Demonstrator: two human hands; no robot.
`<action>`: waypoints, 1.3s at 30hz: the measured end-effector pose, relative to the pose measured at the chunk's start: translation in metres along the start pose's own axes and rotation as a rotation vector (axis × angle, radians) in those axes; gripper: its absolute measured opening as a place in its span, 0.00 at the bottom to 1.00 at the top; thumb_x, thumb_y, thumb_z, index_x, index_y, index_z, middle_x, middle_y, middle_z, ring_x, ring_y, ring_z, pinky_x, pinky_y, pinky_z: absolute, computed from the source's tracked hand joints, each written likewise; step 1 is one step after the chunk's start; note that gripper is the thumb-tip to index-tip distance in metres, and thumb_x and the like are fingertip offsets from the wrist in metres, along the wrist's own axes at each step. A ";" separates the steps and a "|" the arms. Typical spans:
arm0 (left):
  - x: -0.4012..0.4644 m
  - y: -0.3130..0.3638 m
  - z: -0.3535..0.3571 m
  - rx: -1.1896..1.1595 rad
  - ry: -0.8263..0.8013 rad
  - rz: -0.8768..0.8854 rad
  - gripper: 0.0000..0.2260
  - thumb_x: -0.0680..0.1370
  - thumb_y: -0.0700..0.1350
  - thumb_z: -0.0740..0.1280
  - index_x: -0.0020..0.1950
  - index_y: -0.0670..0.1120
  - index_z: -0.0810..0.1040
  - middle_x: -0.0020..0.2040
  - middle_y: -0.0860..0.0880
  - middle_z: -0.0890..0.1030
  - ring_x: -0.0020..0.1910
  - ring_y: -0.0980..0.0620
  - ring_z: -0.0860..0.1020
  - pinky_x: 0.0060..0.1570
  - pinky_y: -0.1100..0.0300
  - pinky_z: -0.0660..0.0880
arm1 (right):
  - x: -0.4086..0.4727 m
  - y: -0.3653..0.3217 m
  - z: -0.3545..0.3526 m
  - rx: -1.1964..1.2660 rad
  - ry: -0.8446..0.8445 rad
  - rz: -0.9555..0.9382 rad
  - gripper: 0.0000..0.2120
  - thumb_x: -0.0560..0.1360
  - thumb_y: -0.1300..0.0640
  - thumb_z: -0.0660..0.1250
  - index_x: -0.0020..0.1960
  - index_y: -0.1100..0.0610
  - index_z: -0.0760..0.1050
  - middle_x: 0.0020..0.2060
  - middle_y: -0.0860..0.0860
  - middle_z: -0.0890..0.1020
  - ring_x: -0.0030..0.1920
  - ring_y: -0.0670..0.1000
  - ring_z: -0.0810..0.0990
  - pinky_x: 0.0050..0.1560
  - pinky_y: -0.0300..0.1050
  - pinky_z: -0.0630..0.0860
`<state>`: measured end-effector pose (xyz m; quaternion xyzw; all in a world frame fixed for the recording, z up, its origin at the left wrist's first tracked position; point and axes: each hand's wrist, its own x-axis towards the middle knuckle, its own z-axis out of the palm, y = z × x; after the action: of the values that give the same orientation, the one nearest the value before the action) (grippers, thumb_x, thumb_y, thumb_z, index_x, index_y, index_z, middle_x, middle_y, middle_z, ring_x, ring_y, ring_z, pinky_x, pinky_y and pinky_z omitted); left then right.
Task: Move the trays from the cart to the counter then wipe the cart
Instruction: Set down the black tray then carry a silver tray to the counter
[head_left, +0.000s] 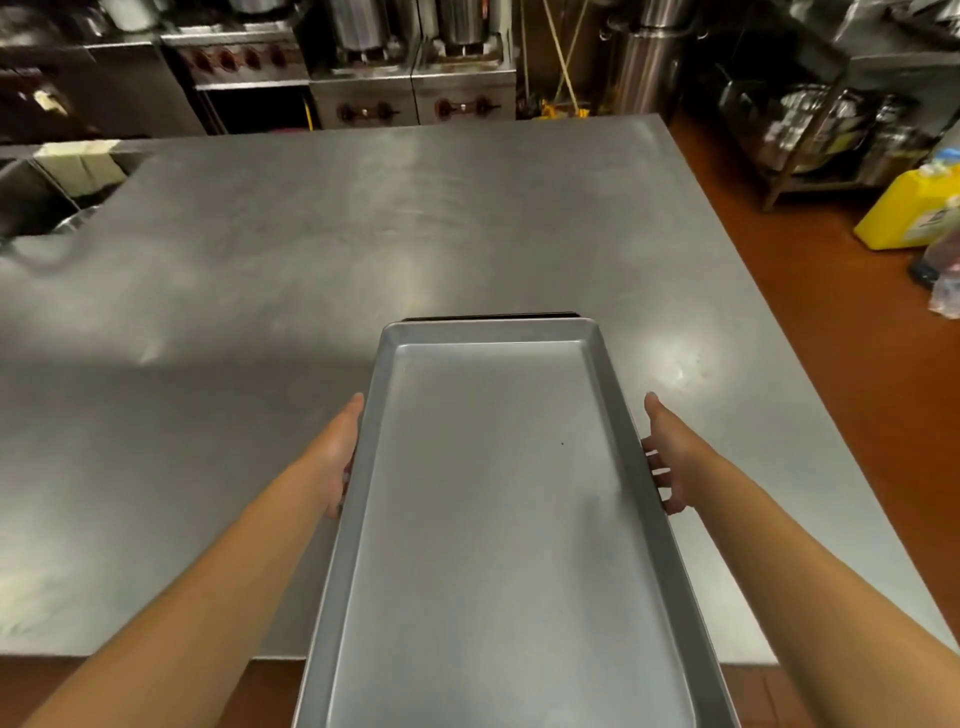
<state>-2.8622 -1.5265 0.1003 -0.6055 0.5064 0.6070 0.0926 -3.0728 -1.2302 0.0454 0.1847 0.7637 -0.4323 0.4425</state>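
Head view: steel counter (363, 249) fills frame, stoves behind, yellow jug (914, 208) on floor at right. Tray (493, 493) held lengthwise over counter's near edge (dark rim under far end, likely second tray). Left hand (340, 457) and right hand (667, 457) clamp long sides, fingers curled beneath, balancing load for set-down. Cart out of view.

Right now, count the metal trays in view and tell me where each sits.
2, perhaps more hidden. The grey rectangular metal tray is on top, gripped by the left hand and right hand over the steel counter. A dark tray edge peeks out beneath its far end.
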 end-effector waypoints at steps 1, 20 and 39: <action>0.004 0.002 0.002 0.016 0.008 -0.012 0.34 0.79 0.73 0.56 0.52 0.43 0.81 0.38 0.45 0.83 0.40 0.46 0.78 0.34 0.53 0.69 | 0.003 -0.002 -0.001 0.000 0.008 0.008 0.43 0.77 0.23 0.48 0.71 0.58 0.71 0.63 0.58 0.78 0.62 0.63 0.77 0.62 0.67 0.73; 0.063 0.039 0.014 0.010 -0.029 0.006 0.30 0.82 0.70 0.55 0.43 0.45 0.78 0.32 0.45 0.82 0.37 0.46 0.77 0.36 0.55 0.71 | 0.070 -0.034 0.019 -0.007 0.057 0.031 0.51 0.69 0.17 0.49 0.75 0.54 0.70 0.70 0.57 0.76 0.65 0.65 0.77 0.62 0.68 0.76; 0.307 -0.020 -0.019 0.019 0.073 0.009 0.59 0.43 0.88 0.64 0.68 0.58 0.80 0.68 0.49 0.82 0.64 0.39 0.81 0.66 0.36 0.74 | 0.091 -0.036 0.041 0.028 0.089 0.018 0.53 0.70 0.17 0.50 0.82 0.52 0.60 0.79 0.56 0.66 0.76 0.67 0.66 0.72 0.75 0.64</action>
<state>-2.9122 -1.6850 -0.1595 -0.6241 0.5180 0.5798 0.0771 -3.1242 -1.2932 -0.0227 0.2169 0.7749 -0.4303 0.4091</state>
